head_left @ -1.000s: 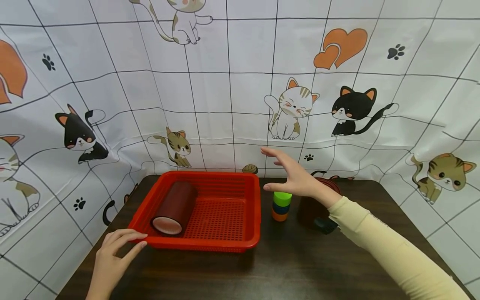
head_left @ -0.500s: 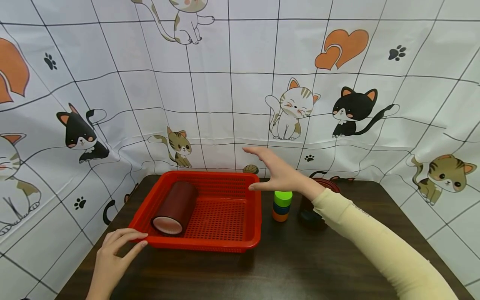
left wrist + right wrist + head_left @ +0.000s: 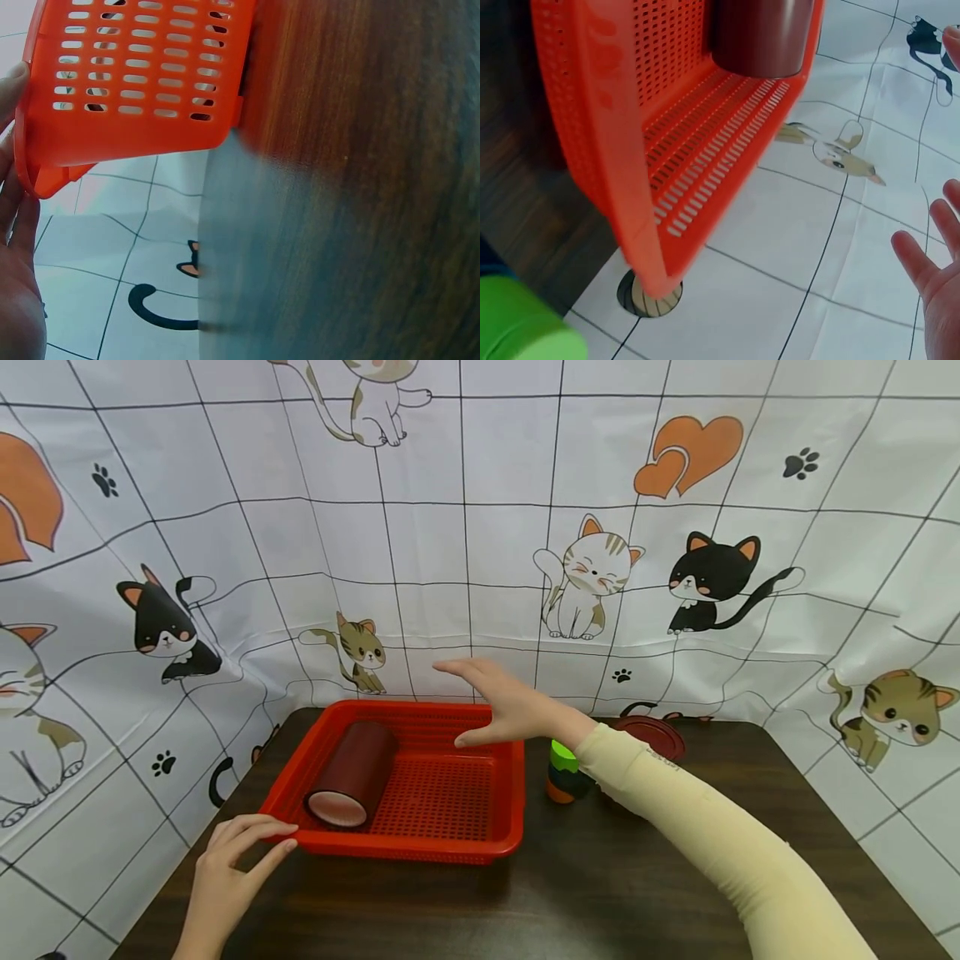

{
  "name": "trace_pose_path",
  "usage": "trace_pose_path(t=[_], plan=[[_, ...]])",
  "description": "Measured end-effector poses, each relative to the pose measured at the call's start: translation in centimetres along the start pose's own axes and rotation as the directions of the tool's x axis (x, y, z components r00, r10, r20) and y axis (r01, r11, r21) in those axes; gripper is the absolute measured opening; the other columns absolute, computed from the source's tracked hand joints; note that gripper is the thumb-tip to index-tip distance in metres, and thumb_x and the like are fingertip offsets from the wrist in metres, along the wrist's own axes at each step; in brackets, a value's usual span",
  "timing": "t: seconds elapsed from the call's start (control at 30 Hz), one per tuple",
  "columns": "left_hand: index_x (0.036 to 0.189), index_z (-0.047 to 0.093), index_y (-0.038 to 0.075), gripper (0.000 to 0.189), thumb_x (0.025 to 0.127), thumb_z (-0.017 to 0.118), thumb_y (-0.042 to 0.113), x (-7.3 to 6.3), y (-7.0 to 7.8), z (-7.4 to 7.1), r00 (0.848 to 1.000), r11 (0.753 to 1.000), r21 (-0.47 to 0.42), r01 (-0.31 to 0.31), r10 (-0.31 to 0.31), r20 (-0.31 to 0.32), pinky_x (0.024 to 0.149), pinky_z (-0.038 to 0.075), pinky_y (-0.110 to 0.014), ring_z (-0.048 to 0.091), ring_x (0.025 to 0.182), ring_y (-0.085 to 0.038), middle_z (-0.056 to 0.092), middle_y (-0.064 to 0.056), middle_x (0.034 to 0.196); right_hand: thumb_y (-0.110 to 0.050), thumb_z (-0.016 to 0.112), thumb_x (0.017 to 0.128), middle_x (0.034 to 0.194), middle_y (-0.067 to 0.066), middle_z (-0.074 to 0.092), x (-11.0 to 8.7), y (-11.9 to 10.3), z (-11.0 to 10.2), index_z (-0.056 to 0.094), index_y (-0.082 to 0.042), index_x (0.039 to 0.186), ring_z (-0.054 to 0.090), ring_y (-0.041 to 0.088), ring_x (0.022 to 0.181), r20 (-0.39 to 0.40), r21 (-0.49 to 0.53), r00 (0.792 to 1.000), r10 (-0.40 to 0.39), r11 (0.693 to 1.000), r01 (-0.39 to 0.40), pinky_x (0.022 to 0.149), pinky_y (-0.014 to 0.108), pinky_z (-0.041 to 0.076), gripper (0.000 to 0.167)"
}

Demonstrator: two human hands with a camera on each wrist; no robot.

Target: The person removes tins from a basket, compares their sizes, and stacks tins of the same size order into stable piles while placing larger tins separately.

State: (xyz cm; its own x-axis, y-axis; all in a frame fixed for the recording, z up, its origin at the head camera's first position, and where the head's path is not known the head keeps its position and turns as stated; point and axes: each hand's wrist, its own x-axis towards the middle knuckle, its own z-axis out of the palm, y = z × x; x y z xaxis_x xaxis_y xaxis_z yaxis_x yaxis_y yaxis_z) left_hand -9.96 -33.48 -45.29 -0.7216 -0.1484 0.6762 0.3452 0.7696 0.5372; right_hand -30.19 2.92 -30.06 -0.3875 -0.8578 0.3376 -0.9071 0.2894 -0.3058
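Observation:
A red plastic basket [image 3: 442, 847] with slotted walls stands on the dark wooden table. Inside it, along the left side, lies a dark red cylinder [image 3: 360, 768], its pale round end towards me. My left hand [image 3: 228, 872] pinches the basket's front left corner, with fingers on the rim and the thumb at its outer side. Fingers of that hand [image 3: 22, 225] show around the rim in the left wrist view. Above the basket's right back part hangs my right hand [image 3: 510, 702], thumb and fingers spread wide and holding nothing.
Right of the basket stands a small stack in green, dark blue and orange [image 3: 561, 768], partly behind the right sleeve. A dark red round-topped object [image 3: 660, 735] stands farther right, mostly hidden by the sleeve. A white cat-print sheet [image 3: 495, 552] hangs behind the table.
My right hand has moved left, from above the colored stack to over the basket, staying spread. The left hand, basket and cylinder have kept their places.

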Motion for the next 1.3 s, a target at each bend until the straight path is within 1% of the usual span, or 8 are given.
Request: trace_pose_path(t=[0.23,0.33,0.47,0.67,1.0,1.1,1.2,1.3], plan=[[0.094,0.078,0.023,0.04,0.065,0.087,-0.003,0.0,0.0,0.0,1.0,1.0,0.001,-0.001,0.001,0.0,0.086,0.031,-0.007,0.044,0.098,0.007,0.066,0.008,0.097,-0.047,0.078,0.081,0.161,0.0,0.03,1.7,-0.1,1.1,0.022,-0.02,0.158,0.03,0.021,0.147,0.025,-0.01,1.0,-0.018,1.0,0.018,0.118,0.049,0.031,0.099],[0.094,0.078,0.023,0.04,0.066,0.087,-0.003,-0.1,0.0,0.1,1.0,1.0,0.01,0.014,-0.014,0.006,0.086,0.031,-0.007,0.044,0.098,0.008,0.066,0.009,0.097,-0.049,0.077,0.081,0.161,-0.006,0.028,2.2,-0.1,1.3,0.021,-0.026,0.158,0.029,0.018,0.147,0.037,-0.024,0.999,-0.019,1.0,0.02,0.118,0.049,0.031,0.098],[0.094,0.078,0.025,0.038,0.067,0.087,-0.001,-0.2,-0.1,0.1,0.998,0.998,0.025,0.057,-0.057,0.023,0.086,0.031,-0.008,0.043,0.098,0.009,0.066,0.011,0.098,-0.049,0.077,0.082,0.162,-0.01,0.028,2.8,-0.2,1.4,0.021,-0.032,0.157,0.028,0.016,0.146,0.047,-0.035,0.999,-0.019,0.999,0.021,0.118,0.049,0.031,0.095],[0.095,0.078,0.026,0.038,0.068,0.087,0.0,-0.3,-0.2,0.0,0.996,0.996,0.041,0.083,-0.084,0.023,0.086,0.031,-0.008,0.043,0.098,0.009,0.065,0.011,0.099,-0.047,0.077,0.082,0.161,-0.007,0.029,3.3,-0.4,1.7,0.025,-0.027,0.157,0.028,0.017,0.146,0.061,-0.023,0.997,-0.049,0.998,0.05,0.116,0.05,0.034,0.093],[0.094,0.078,0.025,0.038,0.068,0.087,-0.001,-0.2,0.1,0.0,0.998,0.998,0.025,0.061,-0.061,0.027,0.087,0.031,-0.008,0.043,0.099,0.008,0.066,0.009,0.099,-0.045,0.079,0.081,0.162,-0.01,0.026,4.6,-0.2,2.9,0.024,-0.03,0.157,0.025,0.015,0.147,0.101,-0.046,0.994,-0.03,0.998,0.034,0.116,0.046,0.035,0.095],[0.094,0.078,0.025,0.038,0.067,0.087,-0.001,-0.2,-0.1,0.1,0.998,0.998,0.016,0.053,-0.053,0.023,0.086,0.031,-0.008,0.044,0.099,0.008,0.066,0.009,0.099,-0.046,0.079,0.08,0.162,-0.009,0.025,5.6,0.0,3.7,0.023,-0.031,0.157,0.026,0.016,0.147,0.112,-0.053,0.993,-0.038,0.998,0.044,0.117,0.047,0.033,0.096],[0.094,0.078,0.024,0.039,0.067,0.087,-0.002,-0.1,-0.2,0.1,1.0,1.0,0.006,0.027,-0.027,0.013,0.087,0.031,-0.008,0.044,0.099,0.007,0.066,0.008,0.098,-0.046,0.08,0.079,0.163,-0.006,0.024,6.7,0.2,4.6,0.022,-0.03,0.157,0.026,0.019,0.147,0.134,-0.069,0.989,-0.054,0.996,0.063,0.118,0.047,0.031,0.098],[0.094,0.078,0.024,0.039,0.067,0.087,-0.002,-0.1,-0.2,0.0,1.0,1.0,0.001,0.02,-0.02,0.008,0.087,0.031,-0.008,0.044,0.099,0.007,0.066,0.007,0.098,-0.046,0.08,0.078,0.164,-0.004,0.022,7.8,0.3,5.6,0.02,-0.031,0.158,0.026,0.02,0.147,0.168,-0.099,0.984,-0.066,0.992,0.084,0.117,0.046,0.033,0.101]])
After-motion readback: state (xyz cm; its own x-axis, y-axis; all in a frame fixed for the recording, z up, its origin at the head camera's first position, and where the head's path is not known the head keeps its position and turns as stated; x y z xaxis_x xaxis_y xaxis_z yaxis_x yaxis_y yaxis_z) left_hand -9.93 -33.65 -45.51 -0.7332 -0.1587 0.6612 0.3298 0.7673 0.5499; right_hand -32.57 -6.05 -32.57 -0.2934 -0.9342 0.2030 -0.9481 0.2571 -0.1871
